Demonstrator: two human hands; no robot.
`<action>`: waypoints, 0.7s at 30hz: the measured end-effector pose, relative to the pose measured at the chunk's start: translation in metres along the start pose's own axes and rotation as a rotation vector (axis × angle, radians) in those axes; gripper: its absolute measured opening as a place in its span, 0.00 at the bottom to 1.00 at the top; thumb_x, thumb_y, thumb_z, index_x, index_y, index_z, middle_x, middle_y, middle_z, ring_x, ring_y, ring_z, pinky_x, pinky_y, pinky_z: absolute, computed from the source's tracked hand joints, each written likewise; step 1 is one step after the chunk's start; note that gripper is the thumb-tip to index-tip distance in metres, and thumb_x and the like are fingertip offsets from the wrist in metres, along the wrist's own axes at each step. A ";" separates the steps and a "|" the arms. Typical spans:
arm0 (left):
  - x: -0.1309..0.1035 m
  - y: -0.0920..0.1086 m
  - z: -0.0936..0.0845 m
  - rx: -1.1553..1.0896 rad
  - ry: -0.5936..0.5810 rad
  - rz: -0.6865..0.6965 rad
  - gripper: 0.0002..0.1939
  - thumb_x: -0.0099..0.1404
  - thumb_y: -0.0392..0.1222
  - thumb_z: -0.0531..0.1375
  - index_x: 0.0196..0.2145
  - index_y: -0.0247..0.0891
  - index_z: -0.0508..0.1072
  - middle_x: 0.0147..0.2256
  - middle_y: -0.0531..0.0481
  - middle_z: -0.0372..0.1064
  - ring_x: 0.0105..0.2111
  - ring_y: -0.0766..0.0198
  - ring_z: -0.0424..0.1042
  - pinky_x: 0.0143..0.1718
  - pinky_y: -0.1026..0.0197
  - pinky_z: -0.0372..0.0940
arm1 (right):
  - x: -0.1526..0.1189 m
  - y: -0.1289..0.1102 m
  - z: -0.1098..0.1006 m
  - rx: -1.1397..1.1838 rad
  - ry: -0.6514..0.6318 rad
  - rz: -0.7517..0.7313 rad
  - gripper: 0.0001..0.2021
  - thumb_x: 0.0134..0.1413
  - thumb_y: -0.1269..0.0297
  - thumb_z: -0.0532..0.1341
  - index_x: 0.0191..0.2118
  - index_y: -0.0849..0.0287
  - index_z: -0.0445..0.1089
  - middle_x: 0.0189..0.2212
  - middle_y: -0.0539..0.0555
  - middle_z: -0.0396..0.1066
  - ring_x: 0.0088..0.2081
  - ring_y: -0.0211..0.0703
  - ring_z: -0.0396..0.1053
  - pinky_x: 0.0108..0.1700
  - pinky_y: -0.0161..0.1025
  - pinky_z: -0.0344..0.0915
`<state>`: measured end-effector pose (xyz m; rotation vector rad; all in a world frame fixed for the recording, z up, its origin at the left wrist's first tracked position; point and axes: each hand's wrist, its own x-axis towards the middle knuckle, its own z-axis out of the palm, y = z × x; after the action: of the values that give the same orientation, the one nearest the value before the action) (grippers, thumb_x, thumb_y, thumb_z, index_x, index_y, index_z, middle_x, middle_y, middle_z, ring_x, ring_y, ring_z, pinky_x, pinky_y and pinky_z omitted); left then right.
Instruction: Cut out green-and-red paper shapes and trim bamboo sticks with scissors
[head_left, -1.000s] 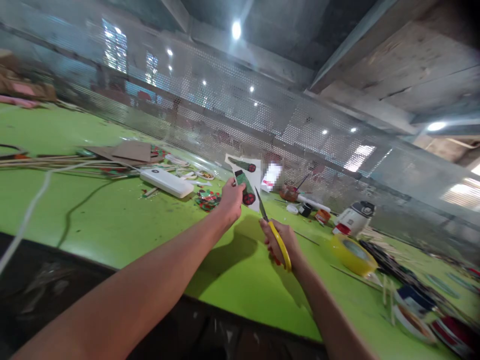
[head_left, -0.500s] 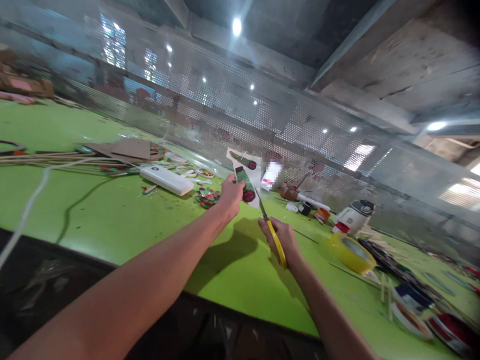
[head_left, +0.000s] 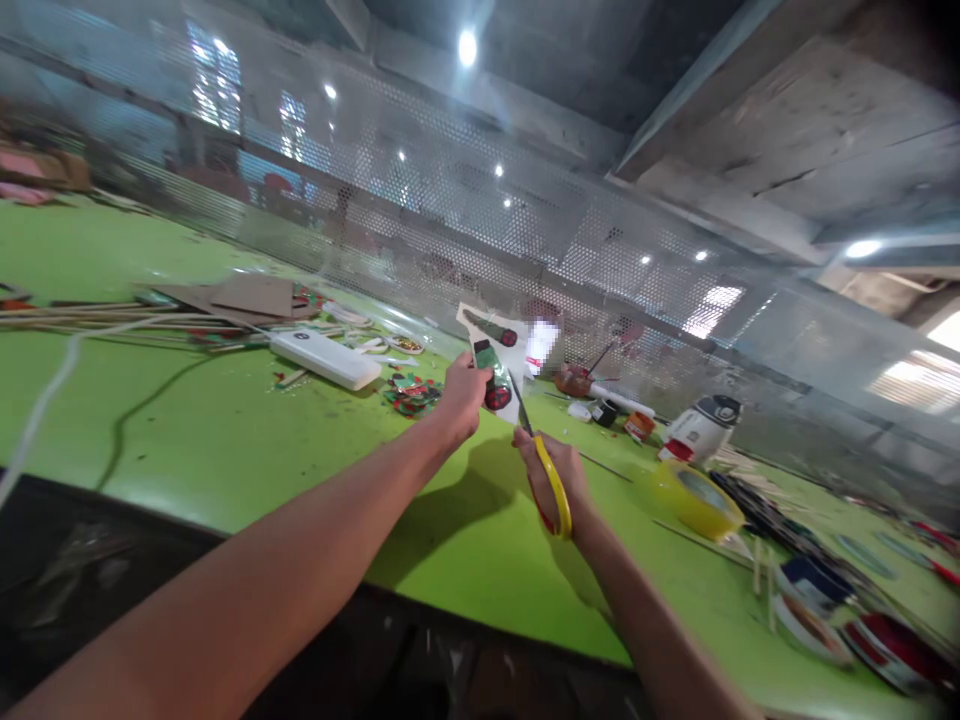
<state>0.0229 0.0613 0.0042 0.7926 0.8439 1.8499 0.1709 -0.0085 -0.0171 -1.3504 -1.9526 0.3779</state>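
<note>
Left hand: (head_left: 463, 395) closed, thumb and fingers pinching the left side of the white thin sheet printed with green, red and black figures (head_left: 513, 362).
Right hand: (head_left: 556, 470) wrapped round the yellow loop handles of the yellow-handled metal scissors (head_left: 559, 490); blades at the sheet's lower right edge. Can't tell how far the blades are parted.
Sheet position: centre of frame, looks held up off the lime-green smooth bench (head_left: 300, 450).
Sheet handling: probably very light, bendy like paper or thin card; likely to crease or tear if pulled. Slip hard to judge.
Sheet hold: left margin, near the printed figure, fingers clear of the blade line; light pinch should do.
Scissors handling: likely stiff, heavier than the sheet; hold by the loops.
Counts, in hands: 1 sheet, 2 printed figures showing on it, 1 pair of scissors.
Left of centre: 1 loose pile of red and green flat scraps (head_left: 412, 396), too jumbled to count; 1 white rounded plastic block (head_left: 326, 360).
Right of centre: 1 small black jar (head_left: 604, 412), 1 small orange jar (head_left: 640, 427).
Right of frame: 1 yellow tape roll (head_left: 701, 503), 1 white bottle-like container with dark top (head_left: 705, 430).
Lower right: 1 dark blue round tub (head_left: 816, 583), 1 dark red round tub (head_left: 896, 650).
</note>
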 end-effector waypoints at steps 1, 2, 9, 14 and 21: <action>0.001 0.000 -0.001 0.014 -0.001 0.003 0.08 0.46 0.32 0.59 0.28 0.36 0.67 0.22 0.53 0.65 0.20 0.68 0.63 0.23 0.65 0.61 | 0.001 0.001 0.000 0.002 0.003 -0.010 0.23 0.54 0.44 0.52 0.22 0.60 0.64 0.16 0.47 0.57 0.20 0.35 0.56 0.22 0.32 0.50; 0.002 0.000 -0.002 0.039 -0.003 0.015 0.07 0.47 0.32 0.59 0.27 0.36 0.67 0.22 0.53 0.64 0.20 0.68 0.63 0.23 0.65 0.61 | 0.002 0.002 0.000 0.006 -0.003 -0.019 0.23 0.53 0.44 0.54 0.21 0.60 0.63 0.16 0.47 0.57 0.20 0.36 0.57 0.23 0.32 0.51; 0.003 -0.008 -0.003 0.211 -0.151 0.116 0.08 0.45 0.29 0.58 0.27 0.35 0.69 0.22 0.53 0.66 0.24 0.66 0.65 0.26 0.65 0.61 | 0.009 0.010 0.000 0.135 -0.084 0.042 0.24 0.54 0.42 0.52 0.22 0.59 0.60 0.17 0.49 0.63 0.19 0.38 0.64 0.23 0.33 0.58; -0.001 -0.009 -0.001 0.133 -0.236 0.044 0.09 0.46 0.31 0.59 0.30 0.34 0.69 0.25 0.51 0.68 0.25 0.65 0.67 0.27 0.64 0.63 | 0.007 0.014 -0.002 0.081 -0.052 0.033 0.27 0.56 0.40 0.47 0.18 0.57 0.56 0.12 0.47 0.57 0.17 0.36 0.56 0.21 0.33 0.53; -0.003 -0.003 -0.002 0.047 -0.250 -0.019 0.09 0.47 0.31 0.60 0.30 0.34 0.70 0.27 0.49 0.70 0.24 0.65 0.67 0.27 0.62 0.64 | 0.003 0.007 0.004 0.082 0.066 0.020 0.28 0.52 0.37 0.48 0.18 0.58 0.58 0.13 0.47 0.56 0.18 0.35 0.53 0.20 0.33 0.48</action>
<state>0.0239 0.0590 0.0005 1.0180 0.7341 1.6768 0.1720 -0.0026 -0.0228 -1.3149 -1.8510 0.4131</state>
